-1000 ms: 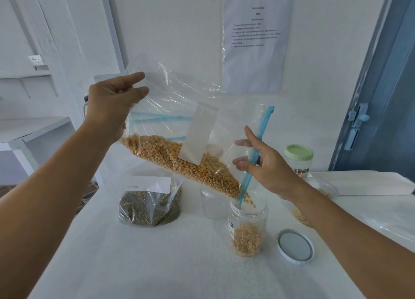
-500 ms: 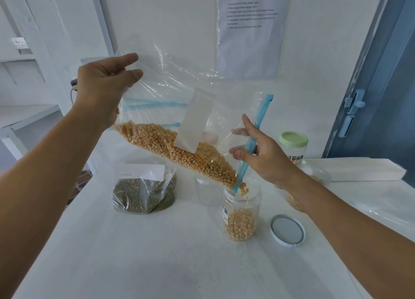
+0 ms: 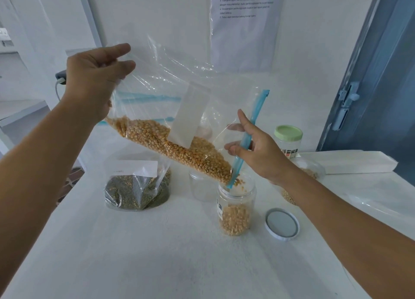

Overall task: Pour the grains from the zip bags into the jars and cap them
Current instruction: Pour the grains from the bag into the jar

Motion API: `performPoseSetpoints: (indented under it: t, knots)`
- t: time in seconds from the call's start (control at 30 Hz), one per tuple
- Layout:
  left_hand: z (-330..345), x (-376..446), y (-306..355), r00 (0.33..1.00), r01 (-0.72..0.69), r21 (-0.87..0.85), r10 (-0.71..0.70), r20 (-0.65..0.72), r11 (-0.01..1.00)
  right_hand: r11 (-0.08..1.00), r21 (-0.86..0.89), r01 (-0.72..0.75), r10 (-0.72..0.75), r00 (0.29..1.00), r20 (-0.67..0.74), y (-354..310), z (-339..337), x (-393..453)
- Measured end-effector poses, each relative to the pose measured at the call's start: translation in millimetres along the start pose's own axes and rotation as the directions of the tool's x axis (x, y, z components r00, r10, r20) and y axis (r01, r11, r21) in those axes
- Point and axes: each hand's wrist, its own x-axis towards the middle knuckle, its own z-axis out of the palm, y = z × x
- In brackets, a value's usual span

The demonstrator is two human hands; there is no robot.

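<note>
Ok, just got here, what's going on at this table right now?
A person is pouring yellow kernels from a tilted zip bag into an open jar. The left hand holds the bag's raised end, while the right hand pinches its blue zip edge over the jar mouth. The jar is partly full and much grain remains in the bag. Its white lid lies beside it on the table. A bag of dark grains waits, with an empty jar behind.

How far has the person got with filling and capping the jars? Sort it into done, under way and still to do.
Done: a green-lidded jar stands capped at the back. Under way: left hand and right hand tilt the corn bag into the open jar, partly filled. Left: most corn, its lid on the table, the empty jar, the dark-grain bag.
</note>
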Motion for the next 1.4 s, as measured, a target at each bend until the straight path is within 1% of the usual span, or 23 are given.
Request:
performPoseSetpoints:
  t: [0.43, 0.7, 1.4]
  knots:
    - [-1.4, 9.3, 1.3, 1.000, -0.007, -0.028, 0.007, 0.001, 1.000, 1.000, -0.015, 0.020, -0.020, 1.000, -0.007, -8.5, 0.2, 3.9]
    - [-6.8, 13.0, 6.1, 0.999, -0.040, -0.016, 0.041, 0.020, 0.999, 1.000, 0.003, 0.028, -0.028, 1.000, -0.004, -10.6, 3.1, 4.4]
    - [-2.6, 7.2, 7.5, 1.000, -0.022, -0.017, 0.023, 0.018, 1.000, 1.000, 0.024, 0.009, -0.008, 1.000, -0.017, -8.7, 3.1, 0.7]
